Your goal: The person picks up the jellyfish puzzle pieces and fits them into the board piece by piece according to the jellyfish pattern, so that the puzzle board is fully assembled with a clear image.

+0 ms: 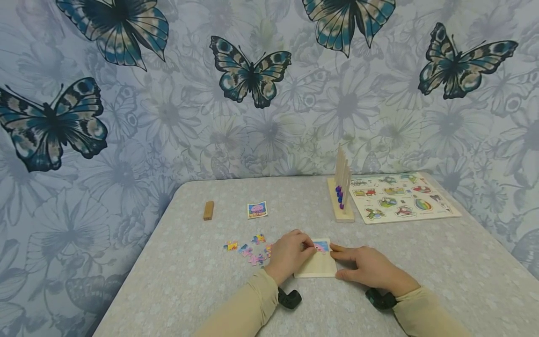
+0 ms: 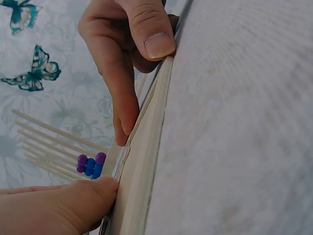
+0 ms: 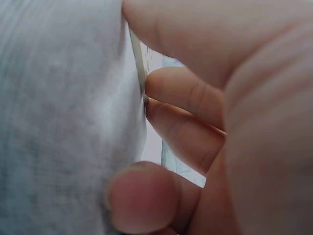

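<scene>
Fingers of R hand (image 1: 369, 267) extended along tray (image 1: 316, 268) R edge; L hand (image 1: 289, 252) curled over L side, grip unclear; rack (image 1: 344, 214) apart.

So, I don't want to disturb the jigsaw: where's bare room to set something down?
Bare: between the picture card and the beaded peg stand; right of the right hand, nearer than the picture board; left of the left sleeve, nearer than the loose jigsaw pieces. Crowded: around the jigsaw tray and left hand.
</scene>
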{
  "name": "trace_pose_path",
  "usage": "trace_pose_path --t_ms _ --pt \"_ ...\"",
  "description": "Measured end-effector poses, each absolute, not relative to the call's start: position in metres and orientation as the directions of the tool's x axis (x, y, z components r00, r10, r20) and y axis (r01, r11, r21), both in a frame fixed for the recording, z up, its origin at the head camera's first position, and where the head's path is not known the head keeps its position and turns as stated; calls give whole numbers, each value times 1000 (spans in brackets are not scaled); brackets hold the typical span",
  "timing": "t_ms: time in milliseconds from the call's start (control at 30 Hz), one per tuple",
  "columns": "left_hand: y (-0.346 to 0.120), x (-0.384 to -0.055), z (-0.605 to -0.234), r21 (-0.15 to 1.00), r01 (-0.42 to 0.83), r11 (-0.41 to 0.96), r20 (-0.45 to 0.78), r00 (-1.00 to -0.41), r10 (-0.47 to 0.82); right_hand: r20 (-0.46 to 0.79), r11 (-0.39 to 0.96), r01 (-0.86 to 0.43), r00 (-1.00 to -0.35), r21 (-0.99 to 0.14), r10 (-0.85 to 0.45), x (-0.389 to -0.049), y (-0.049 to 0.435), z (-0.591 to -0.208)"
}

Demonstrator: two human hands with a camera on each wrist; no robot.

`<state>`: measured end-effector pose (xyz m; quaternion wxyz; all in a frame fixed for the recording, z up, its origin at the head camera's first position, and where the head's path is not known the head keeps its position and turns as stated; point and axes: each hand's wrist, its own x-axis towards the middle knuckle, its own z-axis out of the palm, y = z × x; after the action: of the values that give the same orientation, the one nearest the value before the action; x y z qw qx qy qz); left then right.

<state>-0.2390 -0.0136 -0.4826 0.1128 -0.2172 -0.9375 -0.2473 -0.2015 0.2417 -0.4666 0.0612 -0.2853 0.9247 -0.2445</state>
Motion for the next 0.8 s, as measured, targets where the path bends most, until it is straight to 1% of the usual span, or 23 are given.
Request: trace_pose_path --t_ms 233,500,700,733,800 --pt "-11 -238 -481 354 454 818 324 -880 348 39 713 -507 -827 -484 -561 -201 242 -466" --pt "-12 -236 -481 343 453 823 346 -876 338 28 719 -500 -829 -483 -558 -203 243 -468" --pt "-11 -235 -480 312 453 835 362 -869 337 25 719 -500 -828 -484 -559 -203 242 -468" --pt "-11 -235 -479 322 447 835 359 -873 330 24 719 -499 -829 -484 -559 -203 242 -468" --pt "-11 -235 -478 385 420 822 346 -891 293 21 720 -495 -831 -486 -556 -202 242 -468"
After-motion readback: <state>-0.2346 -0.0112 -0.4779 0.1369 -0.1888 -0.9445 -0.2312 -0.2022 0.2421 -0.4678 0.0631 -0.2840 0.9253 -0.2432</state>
